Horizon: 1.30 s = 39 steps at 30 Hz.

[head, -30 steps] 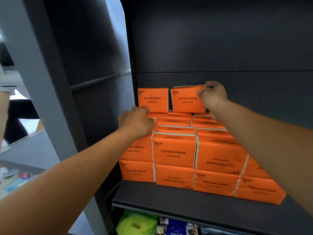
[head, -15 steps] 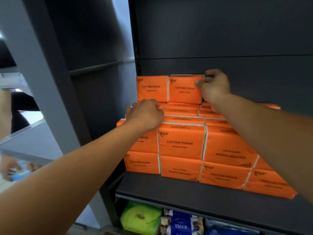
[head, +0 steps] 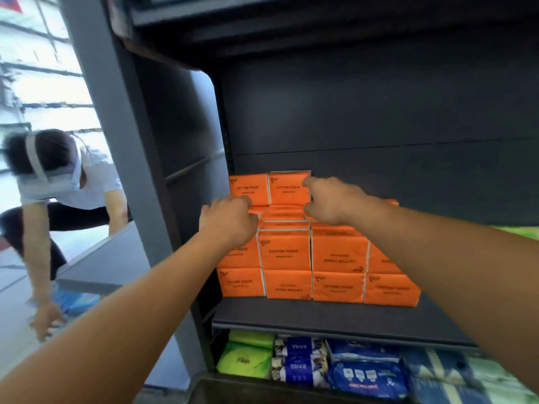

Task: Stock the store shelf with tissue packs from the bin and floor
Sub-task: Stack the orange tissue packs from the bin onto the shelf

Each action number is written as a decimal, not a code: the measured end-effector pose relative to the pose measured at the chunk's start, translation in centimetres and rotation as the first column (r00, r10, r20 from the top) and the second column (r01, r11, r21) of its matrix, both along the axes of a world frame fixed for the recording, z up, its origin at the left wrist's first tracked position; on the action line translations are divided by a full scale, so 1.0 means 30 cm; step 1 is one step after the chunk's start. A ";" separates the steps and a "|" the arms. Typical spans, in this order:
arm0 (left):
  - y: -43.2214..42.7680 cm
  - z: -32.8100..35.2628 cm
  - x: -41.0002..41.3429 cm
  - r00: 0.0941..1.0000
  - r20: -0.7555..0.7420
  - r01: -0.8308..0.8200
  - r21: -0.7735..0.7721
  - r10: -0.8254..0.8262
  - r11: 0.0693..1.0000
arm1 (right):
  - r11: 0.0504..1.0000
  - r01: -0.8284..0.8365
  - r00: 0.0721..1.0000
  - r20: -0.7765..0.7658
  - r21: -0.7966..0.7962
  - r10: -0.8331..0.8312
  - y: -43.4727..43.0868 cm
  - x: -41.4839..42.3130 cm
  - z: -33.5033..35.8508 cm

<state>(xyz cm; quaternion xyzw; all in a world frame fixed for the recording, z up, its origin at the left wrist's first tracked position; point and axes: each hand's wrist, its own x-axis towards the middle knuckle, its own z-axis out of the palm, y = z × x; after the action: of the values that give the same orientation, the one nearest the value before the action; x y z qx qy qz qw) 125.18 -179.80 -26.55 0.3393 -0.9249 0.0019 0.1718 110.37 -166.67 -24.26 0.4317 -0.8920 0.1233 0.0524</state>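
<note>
lower tier: green and blue wrapped packs. above them the dark shelf carries orange tissue packs, two layers high at the front, set into the left corner. left hand rests on the top left front pack, fingers curled down, tips out of sight; cannot tell if it grips. right hand farther back, index fingertip touching the upper right corner of an upright pack on the third layer, other fingers curled; cannot tell if it holds. a second upright pack touches its left side. far left, another person bends to the floor.
</note>
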 end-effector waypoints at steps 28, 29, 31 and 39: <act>0.634 -0.340 0.530 0.979 0.203 -0.008 0.201 -0.033 0.980 | 0.968 -0.021 0.971 0.237 0.251 -0.040 0.737 0.584 -0.379; 0.635 -0.375 0.533 0.975 0.221 -0.013 0.208 -0.034 0.978 | 0.965 -0.022 0.969 0.242 0.260 -0.043 0.741 0.583 -0.406; 0.636 -0.445 0.541 0.968 0.247 -0.024 0.216 -0.031 0.976 | 0.959 -0.030 0.964 0.262 0.281 -0.047 0.741 0.584 -0.465; 0.602 -0.672 0.566 0.936 0.350 -0.075 0.291 -0.033 0.954 | 0.933 -0.068 0.948 0.315 0.353 -0.050 0.704 0.587 -0.697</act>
<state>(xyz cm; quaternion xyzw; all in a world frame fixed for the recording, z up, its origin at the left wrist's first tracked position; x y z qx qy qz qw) 142.16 -161.74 -46.72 0.3656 -0.9263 -0.0761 -0.0494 127.99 -145.56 -45.16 0.4125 -0.8941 0.0264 -0.1726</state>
